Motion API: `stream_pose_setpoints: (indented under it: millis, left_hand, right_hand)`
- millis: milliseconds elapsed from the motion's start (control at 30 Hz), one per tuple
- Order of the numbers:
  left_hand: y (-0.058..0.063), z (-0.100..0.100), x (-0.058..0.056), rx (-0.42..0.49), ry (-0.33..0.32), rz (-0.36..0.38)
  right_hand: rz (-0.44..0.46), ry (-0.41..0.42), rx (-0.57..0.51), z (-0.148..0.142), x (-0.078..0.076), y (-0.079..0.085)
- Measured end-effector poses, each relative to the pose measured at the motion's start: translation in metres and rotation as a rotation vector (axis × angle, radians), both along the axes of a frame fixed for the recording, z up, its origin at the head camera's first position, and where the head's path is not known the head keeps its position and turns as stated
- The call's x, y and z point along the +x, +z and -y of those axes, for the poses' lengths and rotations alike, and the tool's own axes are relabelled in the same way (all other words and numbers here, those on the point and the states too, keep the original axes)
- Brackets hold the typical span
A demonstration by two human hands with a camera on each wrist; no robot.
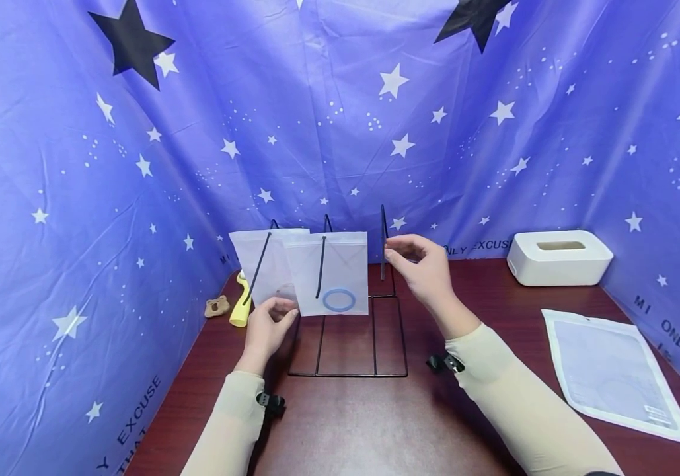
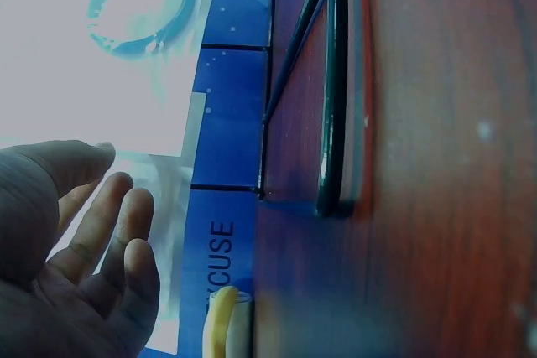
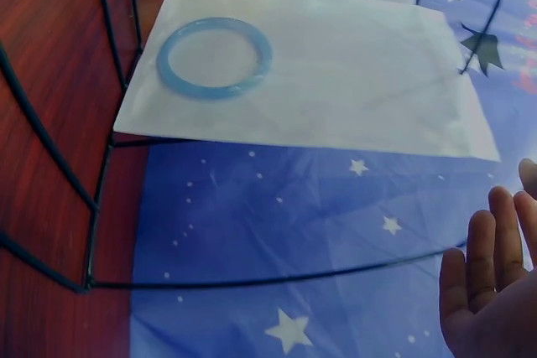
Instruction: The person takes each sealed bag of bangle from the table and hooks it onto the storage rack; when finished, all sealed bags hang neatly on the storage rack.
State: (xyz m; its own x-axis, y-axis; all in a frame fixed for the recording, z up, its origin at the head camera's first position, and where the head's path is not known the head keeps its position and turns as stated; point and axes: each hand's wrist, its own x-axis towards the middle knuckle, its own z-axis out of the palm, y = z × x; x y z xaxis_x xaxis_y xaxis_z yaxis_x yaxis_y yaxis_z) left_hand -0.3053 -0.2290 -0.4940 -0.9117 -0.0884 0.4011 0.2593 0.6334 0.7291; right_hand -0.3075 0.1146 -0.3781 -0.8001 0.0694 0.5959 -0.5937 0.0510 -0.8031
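A black wire rack (image 1: 347, 376) with three prongs stands on the table. From its middle prong hangs a frosted bag (image 1: 345, 264) with a light-blue ring (image 1: 339, 300), perhaps a bangle, inside. Another frosted bag (image 1: 265, 264) hangs on the left prong, partly behind the first; its contents are unclear. My left hand (image 1: 270, 328) is at the lower edges of the bags, thumb and fingers apart in the left wrist view. Beside the right prong (image 1: 383, 244) is my right hand (image 1: 423, 268), its fingertips at the wire. Loosely extended fingers (image 3: 481, 262) show in the right wrist view, holding nothing visible.
Left of the rack are a yellow-handled object (image 1: 240, 307) and a small brown bear-shaped piece (image 1: 217, 306). A white tissue box (image 1: 560, 268) stands at the back right, with a flat white-bordered pouch (image 1: 613, 370) in front. Starry blue cloth (image 1: 340, 132) surrounds the table.
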Motion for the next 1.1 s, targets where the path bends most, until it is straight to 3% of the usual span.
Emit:
stream_pose_setpoints:
  millis: [233, 533, 833, 1000, 1100]
  left_hand:
    - [0.002, 0.0, 0.014, -0.023, -0.001, -0.012]
    - [-0.004, 0.007, 0.037, 0.038, -0.075, 0.004]
    - [-0.018, 0.023, 0.058, -0.038, -0.189, 0.198]
    - [-0.021, 0.028, 0.062, -0.055, -0.205, 0.247]
    - [-0.025, 0.03, 0.062, -0.053, -0.202, 0.276]
  right_hand:
    - [-0.067, 0.037, -0.048, -0.026, 0.028, 0.0]
    - [-0.141, -0.011, 0.025, -0.047, 0.053, 0.003]
    - [-0.206, -0.042, 0.057, -0.08, 0.071, 0.017]
    - [-0.184, -0.039, 0.025, -0.112, 0.069, 0.014]
    - [-0.161, -0.094, 0.07, -0.132, 0.066, 0.01]
